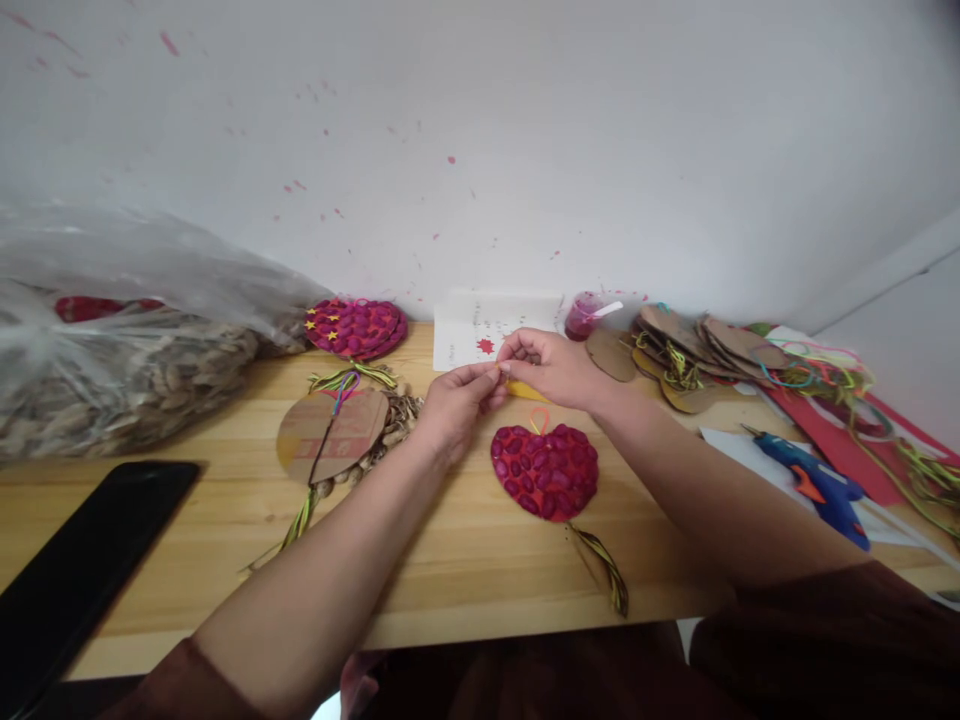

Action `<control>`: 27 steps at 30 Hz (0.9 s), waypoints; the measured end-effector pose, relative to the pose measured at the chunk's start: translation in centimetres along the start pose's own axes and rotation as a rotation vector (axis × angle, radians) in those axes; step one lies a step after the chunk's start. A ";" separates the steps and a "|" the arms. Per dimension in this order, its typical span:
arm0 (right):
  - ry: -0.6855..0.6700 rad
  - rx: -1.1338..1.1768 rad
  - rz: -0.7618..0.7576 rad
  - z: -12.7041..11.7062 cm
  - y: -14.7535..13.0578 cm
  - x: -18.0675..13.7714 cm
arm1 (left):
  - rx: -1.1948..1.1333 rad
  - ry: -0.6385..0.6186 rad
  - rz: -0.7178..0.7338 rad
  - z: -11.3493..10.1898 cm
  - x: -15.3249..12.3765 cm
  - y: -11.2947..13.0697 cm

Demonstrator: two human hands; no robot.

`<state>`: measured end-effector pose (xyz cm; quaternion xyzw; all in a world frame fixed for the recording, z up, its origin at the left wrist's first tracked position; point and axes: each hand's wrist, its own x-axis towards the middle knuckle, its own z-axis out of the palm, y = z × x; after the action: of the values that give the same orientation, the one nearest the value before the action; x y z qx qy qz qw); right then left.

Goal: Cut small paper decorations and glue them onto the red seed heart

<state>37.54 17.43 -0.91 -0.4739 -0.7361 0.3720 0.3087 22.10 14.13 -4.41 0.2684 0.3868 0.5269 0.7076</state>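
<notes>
My left hand (459,402) and my right hand (553,366) meet above the middle of the wooden table, fingertips pinched together. Whatever is between them is too small to make out. A flat yellow piece (527,389) shows just under my right hand; whether it is held or lies on the table, I cannot tell. Nearer to me lies a heart-shaped ornament (545,472) covered in magenta-painted shells, with an orange loop on top and a yellow-black tassel. Behind the hands, a white paper (459,335) with a red splat and small coloured specks rests against the wall.
At left are a clear bag of peanut shells (150,370), a black phone (97,560), a cardboard disc (334,435) and a starred magenta ornament (356,328). A cup of magenta paint (583,316), cardboard shapes (675,340) and a blue glue gun (814,483) are at right.
</notes>
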 end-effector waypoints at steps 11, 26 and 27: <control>-0.051 0.111 0.021 0.5 1.5 0.1 | -0.164 0.011 -0.126 -0.1 0.3 0.2; -0.053 0.175 0.052 0.2 1.3 -0.5 | -0.145 0.011 -0.165 -0.2 0.3 0.2; -0.046 0.167 0.050 0.2 1.3 -0.5 | -0.142 0.006 -0.165 -0.2 0.2 0.2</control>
<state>38.14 17.23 -2.14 -0.4560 -0.6973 0.4503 0.3209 21.92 14.40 -4.44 0.1831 0.3714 0.4939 0.7646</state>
